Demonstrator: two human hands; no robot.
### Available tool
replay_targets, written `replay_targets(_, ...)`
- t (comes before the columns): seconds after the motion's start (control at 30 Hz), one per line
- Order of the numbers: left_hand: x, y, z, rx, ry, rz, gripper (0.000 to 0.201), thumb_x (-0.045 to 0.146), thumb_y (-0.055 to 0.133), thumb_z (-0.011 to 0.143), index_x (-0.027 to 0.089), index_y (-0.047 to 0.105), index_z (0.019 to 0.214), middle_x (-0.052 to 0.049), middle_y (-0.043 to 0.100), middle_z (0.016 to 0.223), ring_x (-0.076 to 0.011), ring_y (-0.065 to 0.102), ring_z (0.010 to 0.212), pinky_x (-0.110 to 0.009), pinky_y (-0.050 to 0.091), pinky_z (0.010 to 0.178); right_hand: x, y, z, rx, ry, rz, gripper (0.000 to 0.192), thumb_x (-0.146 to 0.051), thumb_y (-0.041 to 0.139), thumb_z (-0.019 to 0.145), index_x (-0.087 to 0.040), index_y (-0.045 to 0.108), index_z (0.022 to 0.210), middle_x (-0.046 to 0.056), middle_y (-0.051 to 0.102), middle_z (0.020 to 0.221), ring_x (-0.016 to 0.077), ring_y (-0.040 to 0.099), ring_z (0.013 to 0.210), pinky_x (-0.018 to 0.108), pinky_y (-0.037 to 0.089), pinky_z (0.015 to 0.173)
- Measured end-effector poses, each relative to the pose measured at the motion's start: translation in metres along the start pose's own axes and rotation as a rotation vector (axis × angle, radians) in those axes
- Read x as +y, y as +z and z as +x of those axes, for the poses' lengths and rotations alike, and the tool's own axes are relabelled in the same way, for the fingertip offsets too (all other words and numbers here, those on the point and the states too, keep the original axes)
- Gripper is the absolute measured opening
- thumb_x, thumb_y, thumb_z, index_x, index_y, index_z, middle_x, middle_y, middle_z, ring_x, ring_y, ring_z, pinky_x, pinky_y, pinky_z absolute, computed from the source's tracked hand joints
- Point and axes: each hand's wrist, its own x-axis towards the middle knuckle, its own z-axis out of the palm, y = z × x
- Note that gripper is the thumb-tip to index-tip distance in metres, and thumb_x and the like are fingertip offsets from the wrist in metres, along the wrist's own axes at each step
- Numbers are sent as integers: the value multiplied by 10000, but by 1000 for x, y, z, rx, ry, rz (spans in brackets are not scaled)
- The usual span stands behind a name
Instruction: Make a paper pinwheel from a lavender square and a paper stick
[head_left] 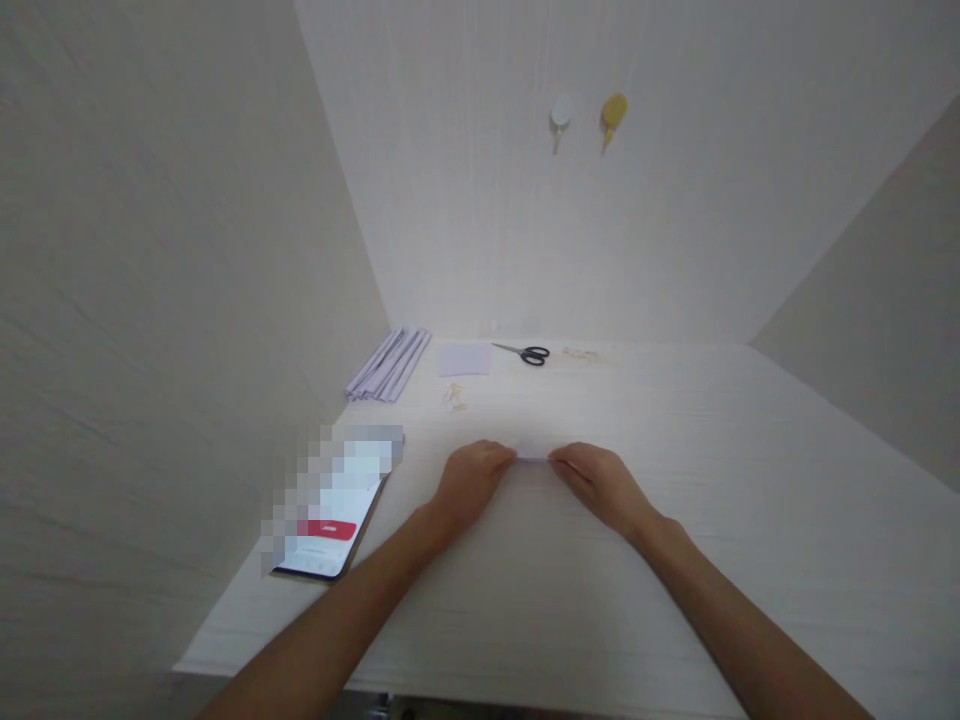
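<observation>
Though narrow, 1 pale strip (533, 459) between left hand (472, 482) and right hand (600, 482), each grip clamped on it.

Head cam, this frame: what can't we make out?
All in the head view:
Pale strip: ends covered by left hand and right hand.
Phone: partly hidden by pixelation.
Bits right of the scissors: too small to identify.
Area beneath the table: cut off by bottom edge.

No legible txt or nos.; lettering (328, 528) on red btn (345, 531) of phone scrn (352, 497) too blurry
</observation>
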Motion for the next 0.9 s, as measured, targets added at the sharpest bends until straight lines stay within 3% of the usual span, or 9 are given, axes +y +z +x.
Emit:
replay_targets(0.13, -6, -13, 4, 78, -193, -336, 239, 325, 488, 758, 175, 669, 713, -33, 683, 726, -151, 601, 683, -268, 443, 676, 2, -6, 5, 158, 277, 456, 238, -349, 509, 743, -159, 621, 653, 23, 619, 613, 137, 542, 582, 245, 409, 555)
replay_targets(0.27, 0, -13, 6, 17, -444, -711, 234, 336, 559, 685, 132, 651, 618, -12, 607, 461, -103, 526, 437, -199, 395, 459, 5, 2, 8, 316, 470, 854, 246, -373, 580, 674, -146, 572, 579, -21, 512, 479, 83, 431, 463, 213, 327, 466)
replay_targets(0.33, 4, -10, 6, 31, -531, -841, 256, 347, 566, 673, 115, 632, 587, -9, 571, 407, -87, 489, 380, -189, 372, 418, 5, 7, 7, 253, 494, 964, 262, -386, 603, 654, -144, 557, 566, -32, 488, 474, 70, 402, 452, 205, 303, 452)
replay_targets(0.43, 6, -5, 5, 119, -602, -970, 269, 351, 575, 664, 98, 623, 584, -24, 582, 432, -90, 511, 400, -193, 396, 437, 0, 10, 6, -20, 470, 1021, 269, -393, 621, 637, -132, 578, 587, -28, 502, 503, 64, 399, 464, 202, 290, 454)
replay_targets(0.53, 4, -4, 6, 187, -627, -983, 285, 362, 577, 663, 88, 635, 611, -34, 592, 454, -95, 524, 422, -199, 409, 450, -6, 9, 7, -95, 467, 998, 278, -392, 594, 664, -123, 596, 596, -20, 509, 513, 62, 397, 479, 201, 289, 463)
replay_targets(0.73, 4, -3, 6, 123, -552, -901, 281, 364, 567, 676, 100, 649, 625, -39, 617, 523, -97, 533, 480, -204, 426, 487, -6, 11, 7, 39, 570, 1067, 263, -383, 621, 636, -122, 597, 614, -32, 491, 493, 57, 382, 462, 205, 267, 454)
replay_targets(0.9, 9, 0, 1, 172, -417, -782, 361, 301, 561, 698, 172, 579, 1035, -48, 623, 924, -103, 572, 698, -212, 481, 595, -4, 12, 5, 38, 592, 1080, 256, -365, 652, 613, -116, 596, 588, -38, 482, 484, 46, 365, 444, 202, 233, 434)
